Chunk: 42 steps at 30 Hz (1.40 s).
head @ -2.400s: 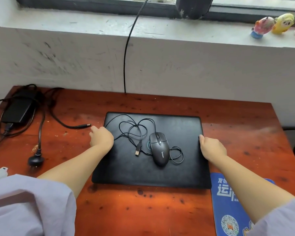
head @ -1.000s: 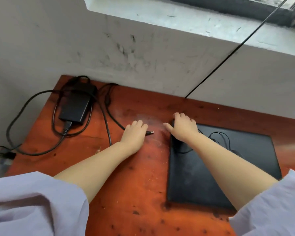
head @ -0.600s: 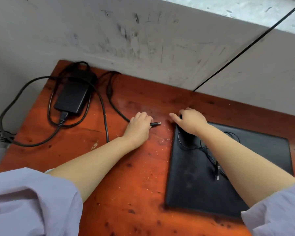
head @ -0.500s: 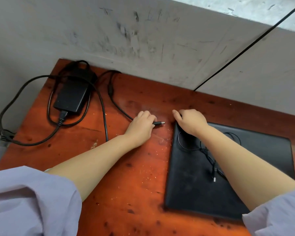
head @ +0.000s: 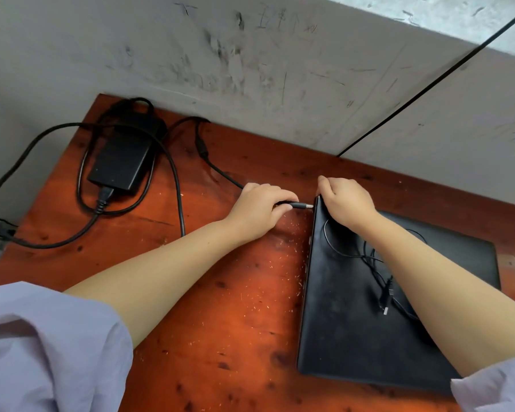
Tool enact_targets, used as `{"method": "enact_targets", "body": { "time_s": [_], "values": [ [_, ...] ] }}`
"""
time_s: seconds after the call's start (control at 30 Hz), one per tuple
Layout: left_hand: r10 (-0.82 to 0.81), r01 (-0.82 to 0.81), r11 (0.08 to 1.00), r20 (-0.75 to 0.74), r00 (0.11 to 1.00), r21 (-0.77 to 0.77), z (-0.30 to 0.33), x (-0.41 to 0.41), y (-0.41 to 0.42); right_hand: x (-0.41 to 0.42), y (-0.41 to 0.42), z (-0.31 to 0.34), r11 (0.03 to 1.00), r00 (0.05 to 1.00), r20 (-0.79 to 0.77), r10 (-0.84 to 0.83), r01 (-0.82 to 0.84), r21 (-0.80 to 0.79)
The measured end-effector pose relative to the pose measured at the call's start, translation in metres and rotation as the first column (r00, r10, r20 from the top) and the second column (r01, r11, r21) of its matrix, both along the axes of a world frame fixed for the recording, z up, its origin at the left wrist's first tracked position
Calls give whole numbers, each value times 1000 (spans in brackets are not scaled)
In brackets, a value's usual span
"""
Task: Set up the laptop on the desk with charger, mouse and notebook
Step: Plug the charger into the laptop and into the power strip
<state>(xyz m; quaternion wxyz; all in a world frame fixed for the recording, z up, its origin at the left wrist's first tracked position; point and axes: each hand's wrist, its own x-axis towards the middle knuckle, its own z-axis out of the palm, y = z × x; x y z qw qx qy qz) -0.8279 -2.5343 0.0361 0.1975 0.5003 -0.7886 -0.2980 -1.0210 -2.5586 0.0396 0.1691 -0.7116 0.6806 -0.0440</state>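
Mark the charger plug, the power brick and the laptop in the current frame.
charger plug (head: 302, 206), head view, on the dark barrel just past the fingertips.
power brick (head: 120, 162), head view, middle of its flat top face.
laptop (head: 348, 316), head view, bare part of the closed lid.

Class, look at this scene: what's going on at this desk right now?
A person is plugging in a closed black laptop on a reddish wooden desk. The left hand holds the black charger plug, its tip at the laptop's left edge, while the right hand steadies that corner. The black power brick lies at the desk's far left.
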Motion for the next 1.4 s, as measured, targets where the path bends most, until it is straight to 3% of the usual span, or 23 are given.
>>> {"method": "enact_targets", "body": {
  "time_s": [0.53, 0.77, 1.1, 1.4],
  "values": [
    [-107, 109, 994, 73, 992, -16, 12, -1, -6, -5, -4, 6, 999, 999, 26, -40, 40, -7],
    [-73, 72, 997, -14, 997, -28, 14, -4, -3, -5, -4, 5, 999, 998, 39, -39, 40, -9],
    [-171, 186, 970, 100, 980, -158, 14, -14, -6, -3, -5, 4, 999, 999, 29, -46, 47, -28],
    [-260, 305, 947, 312, 914, -104, -3, -16, -18, 5, -3, -12, 996, 999, 7, -35, 34, 78]
  ]
}}
